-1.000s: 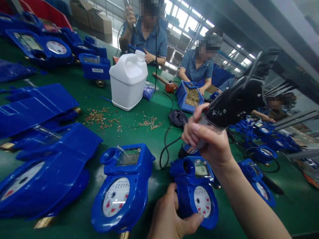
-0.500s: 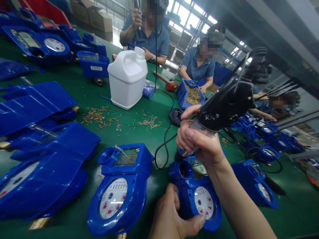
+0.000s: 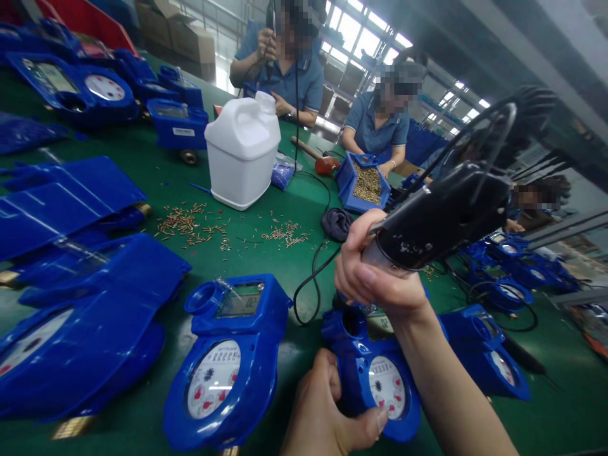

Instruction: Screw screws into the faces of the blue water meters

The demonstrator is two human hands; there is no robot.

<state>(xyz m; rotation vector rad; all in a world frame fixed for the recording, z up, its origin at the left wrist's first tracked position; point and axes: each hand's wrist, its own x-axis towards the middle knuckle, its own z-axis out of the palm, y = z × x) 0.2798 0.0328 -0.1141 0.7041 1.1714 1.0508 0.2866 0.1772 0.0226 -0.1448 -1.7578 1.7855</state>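
My right hand (image 3: 380,269) is wrapped round a black and silver power screwdriver (image 3: 441,215), held tilted above a blue water meter (image 3: 346,373). The tool's lower end is mostly hidden behind my fingers, near the top of the meter's display housing. My left hand (image 3: 327,411) grips that meter's left and lower side, its thumb at the edge of the round dial. Just left of it a second blue meter (image 3: 232,367) lies face up, its small screen lit. On the right lies another blue meter (image 3: 484,354), partly behind my right forearm.
Small brass screws (image 3: 183,225) lie scattered on the green table (image 3: 247,256). Behind them stand a white jug (image 3: 243,152), a mallet (image 3: 327,166) and a blue bin of screws (image 3: 365,183). Meters are stacked at left (image 3: 95,304). Several people sit across the table; a black cable loops mid-table.
My right hand has tipped the screwdriver, its black upper end moving right and down. The meter under my left hand has shifted very slightly left.
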